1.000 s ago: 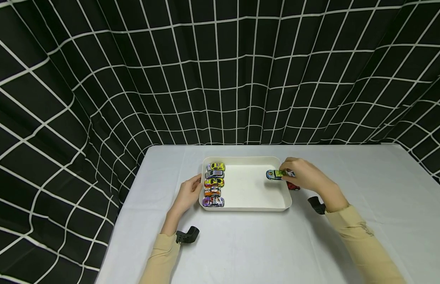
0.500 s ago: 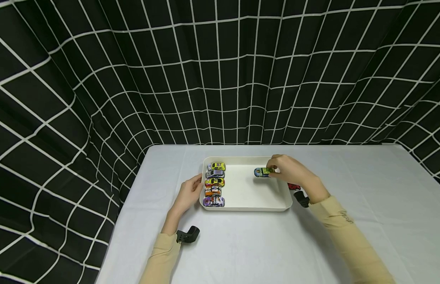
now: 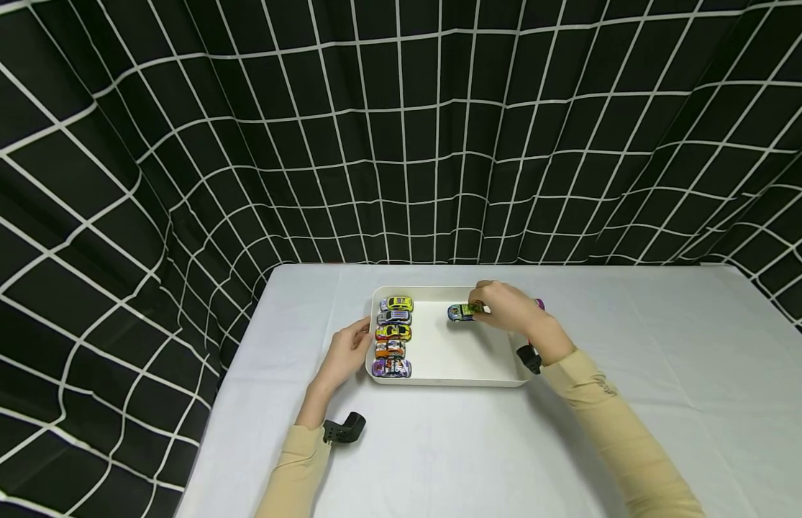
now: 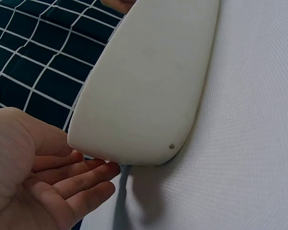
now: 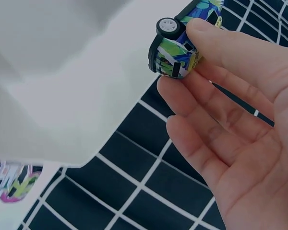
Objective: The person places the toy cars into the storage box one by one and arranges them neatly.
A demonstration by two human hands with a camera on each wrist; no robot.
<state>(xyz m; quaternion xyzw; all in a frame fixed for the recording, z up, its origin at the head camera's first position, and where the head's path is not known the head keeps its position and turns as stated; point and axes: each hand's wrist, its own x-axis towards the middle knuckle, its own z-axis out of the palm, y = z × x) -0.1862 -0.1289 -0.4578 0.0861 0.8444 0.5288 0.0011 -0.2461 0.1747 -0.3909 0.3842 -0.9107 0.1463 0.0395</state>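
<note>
My right hand (image 3: 504, 306) pinches a blue and green toy car (image 3: 461, 312) between thumb and fingers, over the right half of a white tray (image 3: 439, 352). The right wrist view shows one wheel and the printed side of this toy car (image 5: 175, 55); the hand covers part of it. Down the tray's left side, several toy cars stand in a column, from a yellow one (image 3: 398, 303) at the back to a purple one (image 3: 391, 367) at the front. Beside the left wall is my left hand (image 3: 341, 352). Its fingers (image 4: 93, 177) are extended along the tray's end, thumb at the rim.
More toy cars (image 5: 21, 184) lie outside the tray's right end, mostly hidden by my right hand and wrist in the head view. A white cloth (image 3: 426, 446) covers the table, and a black curtain with a white grid (image 3: 433, 144) hangs behind it.
My right hand has moved left with the blue and green toy car, from the tray's right wall to farther over the tray. The left hand stays at the left wall.
</note>
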